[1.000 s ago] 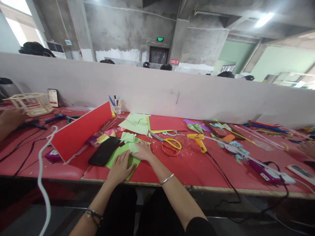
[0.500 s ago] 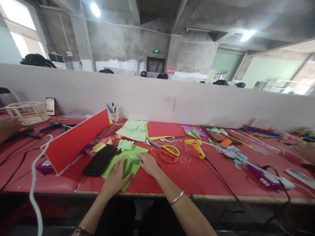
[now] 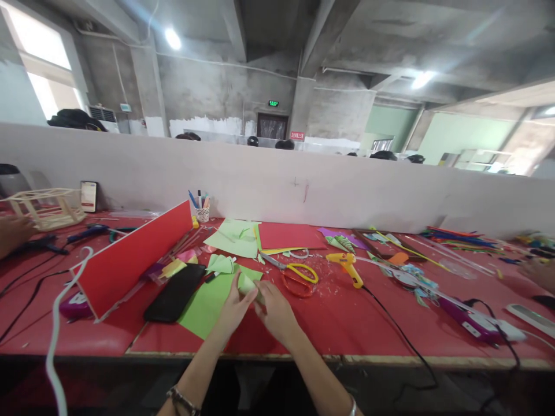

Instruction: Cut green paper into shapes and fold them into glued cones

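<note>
Between my left hand (image 3: 236, 304) and my right hand (image 3: 276, 309) is a small piece of pale green paper (image 3: 246, 283), curled or folded. The fingers of both hands close on it, one hand at each side; part of it is hidden behind them. Below and to the left lies a brighter green sheet (image 3: 202, 306) on the red table. A pale green cut-out (image 3: 220, 264) rests at that sheet's top edge, beside a black marker (image 3: 213, 277). Scissors (image 3: 299, 271) with yellow and red handles lie right of my hands, and a yellow glue gun (image 3: 346, 267) is farther right.
A black phone (image 3: 174, 294) lies to the left, near a leaning red board (image 3: 139, 260). Red and green sheets (image 3: 290, 236) and a pen cup (image 3: 202, 214) stand at the back. A purple power strip (image 3: 468, 322) is at right. Other people's hands show at both edges.
My hands have come together and lifted the pale green paper off the bright green sheet, moving slightly right. My left hand, flat on the sheet before, now grips the paper too.
</note>
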`<action>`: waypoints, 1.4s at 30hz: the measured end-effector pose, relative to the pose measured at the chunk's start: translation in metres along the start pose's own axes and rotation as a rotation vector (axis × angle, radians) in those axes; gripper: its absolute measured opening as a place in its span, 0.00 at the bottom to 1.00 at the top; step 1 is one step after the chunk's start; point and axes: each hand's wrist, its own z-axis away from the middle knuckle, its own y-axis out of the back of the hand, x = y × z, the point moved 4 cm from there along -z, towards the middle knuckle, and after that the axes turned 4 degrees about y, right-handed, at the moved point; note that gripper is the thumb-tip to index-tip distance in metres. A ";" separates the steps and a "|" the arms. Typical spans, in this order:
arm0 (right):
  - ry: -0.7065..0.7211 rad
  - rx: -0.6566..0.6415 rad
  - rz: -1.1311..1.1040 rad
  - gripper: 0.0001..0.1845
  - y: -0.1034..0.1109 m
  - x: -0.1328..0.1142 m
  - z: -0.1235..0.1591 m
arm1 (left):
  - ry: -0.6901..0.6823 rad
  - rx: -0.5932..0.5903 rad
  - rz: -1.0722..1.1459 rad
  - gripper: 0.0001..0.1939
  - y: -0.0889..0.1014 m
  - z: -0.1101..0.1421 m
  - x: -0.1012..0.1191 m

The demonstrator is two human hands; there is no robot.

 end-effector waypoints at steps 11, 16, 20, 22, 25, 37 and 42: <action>0.143 0.043 0.128 0.23 0.021 0.007 0.034 | 0.101 -0.103 0.151 0.32 0.004 0.009 -0.005; 0.027 -0.063 -0.016 0.19 0.019 0.040 0.048 | -0.093 -0.228 -0.208 0.29 -0.002 0.018 -0.009; 0.003 -0.214 -0.153 0.14 0.021 0.052 0.051 | -0.228 -0.161 -0.438 0.28 -0.003 0.024 -0.009; 0.008 -0.236 -0.180 0.14 0.023 0.052 0.052 | -0.345 -0.170 -0.501 0.22 -0.005 0.026 -0.006; 0.004 -0.254 -0.196 0.15 0.024 0.054 0.052 | -0.397 -0.259 -0.557 0.20 -0.005 0.027 -0.006; -0.017 -0.179 0.125 0.24 0.020 0.010 0.068 | -0.388 -0.226 -0.886 0.25 -0.017 0.056 0.014; -0.035 -0.144 0.130 0.24 0.019 0.005 0.085 | -0.471 -0.305 -0.794 0.29 -0.013 0.058 0.017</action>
